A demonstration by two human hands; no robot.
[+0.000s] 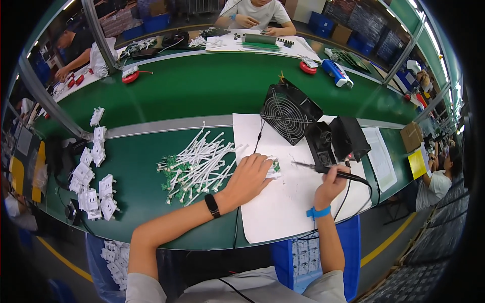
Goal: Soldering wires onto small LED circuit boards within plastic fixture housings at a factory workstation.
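My right hand (329, 188) grips a black soldering iron (343, 174) by its handle, the tip pointing left over the white sheet (298, 202). Under the fingers of my left hand (248, 177) lies a small white plastic part with a green circuit board (275, 169), held down on the sheet and mostly covered. A gap separates the iron's tip from that part. Just left of my left hand spreads a heap of white cables with small green boards (197, 164).
Beyond my hands stand a black fan with a wire grille (288, 113), a black iron holder (320, 144) and a black box (349, 139). White plastic parts (83, 174) lie at left. A green belt (202, 83) crosses behind; a co-worker (257, 17) sits opposite.
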